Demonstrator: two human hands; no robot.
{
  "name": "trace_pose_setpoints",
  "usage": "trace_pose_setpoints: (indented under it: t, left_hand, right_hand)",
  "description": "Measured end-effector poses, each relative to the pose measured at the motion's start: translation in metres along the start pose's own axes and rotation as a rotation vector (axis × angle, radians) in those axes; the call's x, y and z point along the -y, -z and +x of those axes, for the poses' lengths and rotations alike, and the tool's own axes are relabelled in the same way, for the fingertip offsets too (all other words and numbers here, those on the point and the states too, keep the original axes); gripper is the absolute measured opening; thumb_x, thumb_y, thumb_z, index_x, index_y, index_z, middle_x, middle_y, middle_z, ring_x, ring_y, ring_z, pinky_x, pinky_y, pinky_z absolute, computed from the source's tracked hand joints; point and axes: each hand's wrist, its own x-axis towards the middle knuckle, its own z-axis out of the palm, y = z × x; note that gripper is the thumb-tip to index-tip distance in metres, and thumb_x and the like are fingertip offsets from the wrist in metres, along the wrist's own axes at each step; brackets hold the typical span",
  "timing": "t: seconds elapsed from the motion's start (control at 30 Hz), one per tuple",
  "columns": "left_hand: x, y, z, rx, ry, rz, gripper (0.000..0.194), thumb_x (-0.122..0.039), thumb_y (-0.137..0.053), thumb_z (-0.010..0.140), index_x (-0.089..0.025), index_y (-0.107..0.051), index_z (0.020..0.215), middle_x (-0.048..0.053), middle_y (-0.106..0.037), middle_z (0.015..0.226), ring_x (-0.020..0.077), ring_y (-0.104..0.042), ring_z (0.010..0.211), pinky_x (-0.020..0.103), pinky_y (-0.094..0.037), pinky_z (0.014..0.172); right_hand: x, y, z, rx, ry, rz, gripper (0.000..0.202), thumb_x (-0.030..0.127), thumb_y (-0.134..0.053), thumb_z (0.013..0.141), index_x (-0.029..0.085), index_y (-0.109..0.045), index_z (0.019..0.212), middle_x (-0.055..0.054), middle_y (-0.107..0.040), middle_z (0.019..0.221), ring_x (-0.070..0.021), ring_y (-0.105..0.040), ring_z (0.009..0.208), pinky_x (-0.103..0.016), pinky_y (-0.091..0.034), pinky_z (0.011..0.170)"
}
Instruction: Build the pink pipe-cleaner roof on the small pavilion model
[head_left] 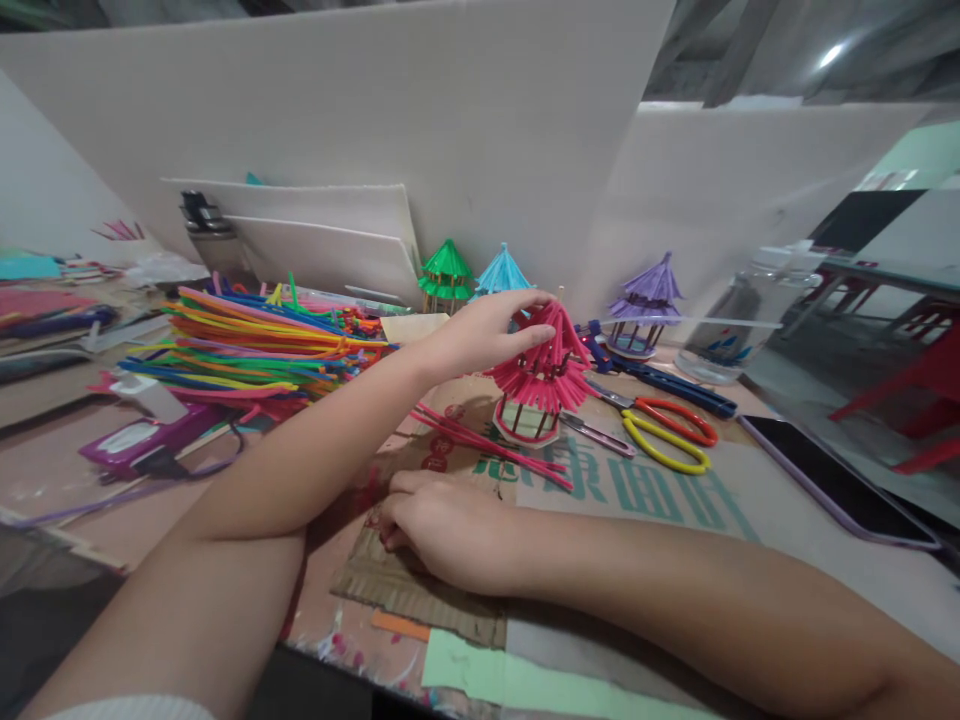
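My left hand [491, 330] reaches across to a small pinkish-red model pavilion [541, 385]. Its thumb lies on the front of the upper roof and the other fingers go behind, closed round it. The pavilion stands upright, with a two-tier roof of pipe cleaners, brown posts and an eight-sided base. Several loose pinkish-red pipe cleaners [495, 448] lie beside that base. Nearer to me, my right hand [446, 530] rests on a piece of cardboard [420, 600]. Its fingers are curled under, so whatever they may hold is hidden.
Behind stand green [448, 275], blue [504, 268] and purple [645, 305] pavilions. Scissors [675, 440], a craft knife [598, 434], a phone [836, 480] and a water jug [739, 315] lie or stand rightward. Bundled pipe cleaners [262, 345] and a purple glue-gun-like device [146, 440] are leftward.
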Motion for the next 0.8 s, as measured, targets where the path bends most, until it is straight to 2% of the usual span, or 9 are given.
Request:
trace_pose_setpoints:
  t: [0.1,0.17,0.27,0.33,0.4,0.43,0.57,0.67,0.8]
  left_hand:
    - [-0.002,0.001,0.001,0.008,-0.006,0.005,0.045,-0.038,-0.057,0.094,-0.014,-0.06,0.131,0.011,-0.065,0.134,0.0222,-0.064,0.116,0.034,-0.048,0.103]
    - [-0.003,0.002,0.001,0.012,-0.008,0.015,0.044,-0.039,-0.056,0.094,-0.015,-0.06,0.131,0.011,-0.065,0.135,0.0225,-0.063,0.117,0.035,-0.047,0.104]
    - [-0.004,0.003,0.001,0.012,0.01,0.035,0.043,-0.038,-0.056,0.094,-0.017,-0.061,0.131,0.01,-0.064,0.136,0.0233,-0.063,0.119,0.036,-0.047,0.105]
    - [-0.004,0.003,0.001,0.024,0.016,0.042,0.042,-0.037,-0.056,0.094,-0.017,-0.061,0.131,0.01,-0.064,0.137,0.0239,-0.062,0.12,0.037,-0.048,0.104]
    - [-0.003,0.004,0.0,0.034,0.014,0.043,0.043,-0.038,-0.056,0.094,-0.018,-0.06,0.131,0.01,-0.064,0.136,0.024,-0.062,0.12,0.038,-0.048,0.104]
    - [-0.002,0.005,0.0,0.036,0.013,0.042,0.043,-0.04,-0.056,0.094,-0.018,-0.06,0.131,0.01,-0.064,0.136,0.024,-0.063,0.119,0.038,-0.048,0.104]
    - [-0.002,0.008,0.001,0.022,0.042,0.033,0.045,-0.043,-0.056,0.094,-0.018,-0.061,0.131,0.009,-0.065,0.136,0.0233,-0.063,0.118,0.037,-0.048,0.103]
    - [-0.005,0.01,0.0,0.011,0.072,0.037,0.045,-0.042,-0.056,0.095,-0.016,-0.061,0.131,0.009,-0.065,0.136,0.0225,-0.063,0.118,0.035,-0.048,0.103]
    - [-0.007,0.011,0.0,-0.004,0.066,0.05,0.043,-0.042,-0.055,0.096,-0.018,-0.062,0.131,0.007,-0.065,0.136,0.0225,-0.061,0.122,0.035,-0.047,0.106]
  right_hand:
    - [-0.001,0.016,-0.008,-0.022,-0.073,0.04,0.011,0.015,-0.058,0.093,0.012,-0.068,0.092,-0.009,-0.066,0.099,-0.0157,-0.059,0.084,-0.024,-0.047,0.073]
    - [0.0,0.043,-0.027,0.032,-0.082,0.217,0.008,0.016,-0.062,0.093,0.012,-0.068,0.09,-0.007,-0.067,0.097,-0.0131,-0.061,0.085,-0.021,-0.048,0.079]
    - [0.006,0.102,-0.08,0.272,-0.082,0.553,0.012,0.018,-0.061,0.094,0.016,-0.069,0.084,-0.002,-0.071,0.086,-0.0104,-0.066,0.082,-0.019,-0.05,0.08]
    - [0.01,0.141,-0.125,0.412,-0.246,0.745,0.023,0.035,-0.066,0.092,0.019,-0.073,0.077,-0.002,-0.074,0.078,-0.011,-0.07,0.078,-0.018,-0.051,0.079]
    - [0.013,0.17,-0.165,0.536,-0.381,0.916,0.031,0.052,-0.077,0.078,0.021,-0.08,0.078,-0.008,-0.077,0.077,-0.0144,-0.075,0.075,-0.017,-0.053,0.071]
    - [0.013,0.178,-0.181,0.517,-0.425,0.925,0.035,0.058,-0.077,0.073,0.023,-0.082,0.078,-0.009,-0.078,0.076,-0.0155,-0.076,0.073,-0.017,-0.053,0.069]
    - [0.007,0.172,-0.204,0.384,-0.487,0.512,0.043,0.059,-0.053,0.094,0.026,-0.081,0.095,-0.009,-0.078,0.087,-0.0143,-0.073,0.085,-0.021,-0.051,0.079]
    - [-0.008,0.142,-0.187,0.121,-0.521,0.191,0.029,0.041,-0.054,0.099,0.024,-0.075,0.089,-0.003,-0.074,0.082,-0.0134,-0.068,0.075,-0.022,-0.048,0.068]
    - [-0.031,0.104,-0.153,-0.1,-0.581,-0.166,0.014,0.03,-0.06,0.094,0.021,-0.07,0.091,-0.003,-0.072,0.082,-0.017,-0.065,0.072,-0.026,-0.041,0.061]
